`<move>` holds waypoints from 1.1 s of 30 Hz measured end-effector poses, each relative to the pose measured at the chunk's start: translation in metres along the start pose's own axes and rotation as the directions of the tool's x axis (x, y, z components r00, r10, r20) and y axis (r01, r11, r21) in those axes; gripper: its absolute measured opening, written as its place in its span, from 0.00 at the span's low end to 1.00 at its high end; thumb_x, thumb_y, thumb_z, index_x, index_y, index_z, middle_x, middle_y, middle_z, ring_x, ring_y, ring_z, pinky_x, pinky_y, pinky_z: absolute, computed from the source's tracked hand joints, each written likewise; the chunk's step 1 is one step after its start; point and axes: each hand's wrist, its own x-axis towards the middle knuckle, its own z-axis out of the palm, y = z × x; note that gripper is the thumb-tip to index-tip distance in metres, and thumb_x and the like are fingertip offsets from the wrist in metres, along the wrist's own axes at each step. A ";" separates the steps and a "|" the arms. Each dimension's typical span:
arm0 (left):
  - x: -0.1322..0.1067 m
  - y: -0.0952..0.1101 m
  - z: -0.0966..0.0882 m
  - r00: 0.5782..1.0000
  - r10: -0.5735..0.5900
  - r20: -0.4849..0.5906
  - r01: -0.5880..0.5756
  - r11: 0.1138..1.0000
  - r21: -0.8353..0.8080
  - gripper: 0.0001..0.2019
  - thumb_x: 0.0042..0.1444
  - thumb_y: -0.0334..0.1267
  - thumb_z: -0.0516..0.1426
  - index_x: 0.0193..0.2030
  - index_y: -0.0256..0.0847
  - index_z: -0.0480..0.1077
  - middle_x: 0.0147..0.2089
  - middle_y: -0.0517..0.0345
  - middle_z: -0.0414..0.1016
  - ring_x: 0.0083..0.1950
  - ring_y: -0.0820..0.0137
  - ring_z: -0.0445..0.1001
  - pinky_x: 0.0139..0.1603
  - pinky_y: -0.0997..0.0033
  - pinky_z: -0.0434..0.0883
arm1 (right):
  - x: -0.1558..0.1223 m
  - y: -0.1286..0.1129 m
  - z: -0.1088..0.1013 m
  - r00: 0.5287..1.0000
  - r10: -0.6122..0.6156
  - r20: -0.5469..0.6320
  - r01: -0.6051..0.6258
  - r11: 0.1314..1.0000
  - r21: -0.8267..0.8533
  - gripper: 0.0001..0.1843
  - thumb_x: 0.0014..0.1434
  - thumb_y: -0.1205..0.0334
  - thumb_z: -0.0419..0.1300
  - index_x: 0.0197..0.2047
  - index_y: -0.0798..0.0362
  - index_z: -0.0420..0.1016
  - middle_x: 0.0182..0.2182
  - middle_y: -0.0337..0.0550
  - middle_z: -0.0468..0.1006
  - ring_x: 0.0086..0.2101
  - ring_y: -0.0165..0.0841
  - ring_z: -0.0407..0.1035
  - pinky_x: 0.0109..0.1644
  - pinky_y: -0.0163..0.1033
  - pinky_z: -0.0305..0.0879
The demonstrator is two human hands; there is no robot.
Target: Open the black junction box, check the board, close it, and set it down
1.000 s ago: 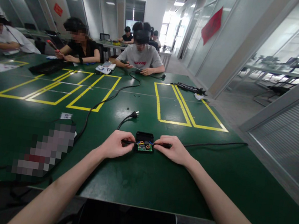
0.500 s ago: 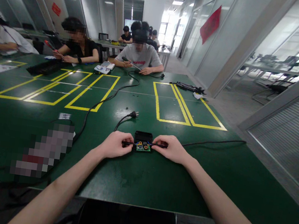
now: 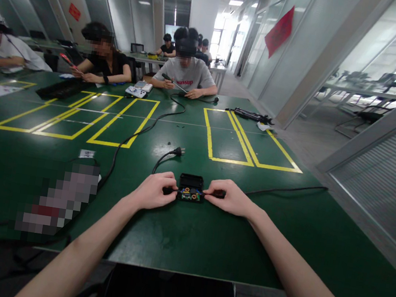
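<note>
Green desk [image 3: 227,252] surface stretches between the small opened black plastic case [image 3: 192,179] and the near edge. The hands are apart: left hand [image 3: 157,190] and right hand [image 3: 229,199] each pinch a black cable at its ends. A black plug [image 3: 178,151] lies just beyond the left hand; a pixelated object [image 3: 63,203] lies left. A far person's grey T-shirt [image 3: 186,75] reads "wassup".

Matt black plastic case [image 3: 191,181], copper-look coils [image 3: 194,197], smooth rubbery cable [image 3: 288,189], glossy green tabletop [image 3: 206,244], paper label [image 3: 87,154]
</note>
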 end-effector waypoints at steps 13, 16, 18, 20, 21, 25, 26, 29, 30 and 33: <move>0.002 -0.003 0.002 0.996 0.052 -0.066 -0.042 0.988 0.147 0.04 0.57 0.31 0.59 0.33 0.40 0.76 0.36 0.56 0.77 0.39 0.67 0.75 0.40 0.70 0.70 | -0.003 0.000 0.000 0.993 -0.118 -0.026 0.101 0.929 -0.356 0.07 0.65 0.61 0.63 0.35 0.50 0.81 0.38 0.44 0.80 0.38 0.35 0.75 0.41 0.38 0.69; 0.004 -0.004 0.002 0.993 0.084 -0.081 -0.069 0.983 0.170 0.05 0.59 0.32 0.59 0.33 0.40 0.77 0.36 0.55 0.78 0.39 0.66 0.76 0.41 0.68 0.70 | -0.002 -0.001 0.002 0.987 -0.152 -0.045 0.127 0.929 -0.348 0.08 0.65 0.61 0.62 0.34 0.51 0.81 0.37 0.45 0.81 0.38 0.35 0.75 0.43 0.40 0.69; 0.004 -0.004 0.002 0.991 0.090 -0.096 -0.072 0.982 0.177 0.07 0.60 0.34 0.59 0.31 0.41 0.77 0.34 0.55 0.79 0.38 0.66 0.75 0.42 0.66 0.70 | -0.001 0.000 0.003 0.984 -0.155 -0.086 0.122 0.943 -0.309 0.10 0.66 0.61 0.62 0.33 0.50 0.81 0.37 0.44 0.81 0.38 0.36 0.75 0.44 0.42 0.69; 0.005 -0.003 0.003 0.990 0.065 -0.126 -0.041 0.983 0.180 0.10 0.62 0.35 0.58 0.30 0.41 0.77 0.34 0.56 0.80 0.38 0.66 0.75 0.42 0.65 0.70 | 0.002 0.003 0.006 0.979 -0.122 -0.166 0.073 0.959 -0.274 0.11 0.66 0.60 0.60 0.33 0.50 0.82 0.37 0.44 0.81 0.38 0.36 0.76 0.46 0.43 0.70; 0.005 -0.003 0.004 0.989 0.041 -0.145 -0.014 0.983 0.182 0.11 0.63 0.36 0.57 0.30 0.41 0.78 0.34 0.56 0.80 0.38 0.65 0.75 0.43 0.64 0.71 | 0.003 0.005 0.007 0.972 -0.094 -0.214 0.035 0.964 -0.263 0.11 0.67 0.61 0.60 0.34 0.50 0.82 0.37 0.45 0.81 0.39 0.36 0.76 0.47 0.44 0.70; 0.008 -0.004 0.008 0.968 -0.094 -0.231 0.134 0.977 0.166 0.09 0.64 0.37 0.57 0.40 0.42 0.81 0.40 0.54 0.82 0.43 0.63 0.77 0.47 0.62 0.74 | 0.010 0.016 0.015 0.943 0.024 -0.332 -0.117 0.957 -0.264 0.11 0.66 0.59 0.61 0.47 0.49 0.83 0.44 0.49 0.81 0.46 0.41 0.75 0.51 0.49 0.71; 0.010 -0.005 0.010 0.964 -0.121 -0.238 0.160 0.975 0.152 0.10 0.64 0.37 0.57 0.43 0.42 0.81 0.42 0.54 0.82 0.45 0.62 0.77 0.48 0.61 0.74 | 0.012 0.018 0.017 0.943 0.044 -0.329 -0.139 0.952 -0.272 0.12 0.65 0.59 0.62 0.48 0.50 0.83 0.45 0.49 0.81 0.47 0.42 0.74 0.52 0.51 0.71; 0.013 -0.007 0.015 0.963 -0.151 -0.222 0.174 0.981 0.090 0.11 0.64 0.39 0.58 0.43 0.42 0.82 0.45 0.52 0.82 0.48 0.62 0.77 0.51 0.61 0.76 | 0.014 0.019 0.022 0.947 0.090 -0.310 -0.168 0.957 -0.236 0.09 0.63 0.59 0.64 0.43 0.52 0.84 0.44 0.50 0.81 0.46 0.43 0.74 0.53 0.53 0.71; 0.014 -0.008 0.016 0.963 -0.151 -0.221 0.168 0.984 0.058 0.10 0.63 0.39 0.58 0.42 0.42 0.82 0.45 0.52 0.82 0.48 0.62 0.78 0.52 0.61 0.76 | 0.015 0.018 0.023 0.944 0.108 -0.312 -0.173 0.967 -0.188 0.08 0.62 0.59 0.65 0.41 0.52 0.84 0.43 0.50 0.81 0.45 0.42 0.74 0.53 0.52 0.71; 0.016 -0.007 0.017 0.949 -0.190 -0.250 0.175 0.981 -0.084 0.09 0.61 0.38 0.60 0.41 0.42 0.82 0.44 0.53 0.84 0.46 0.63 0.80 0.51 0.63 0.76 | 0.016 0.016 0.024 0.921 0.229 -0.316 -0.223 0.973 0.054 0.09 0.59 0.60 0.67 0.41 0.53 0.83 0.39 0.47 0.83 0.39 0.38 0.76 0.49 0.47 0.74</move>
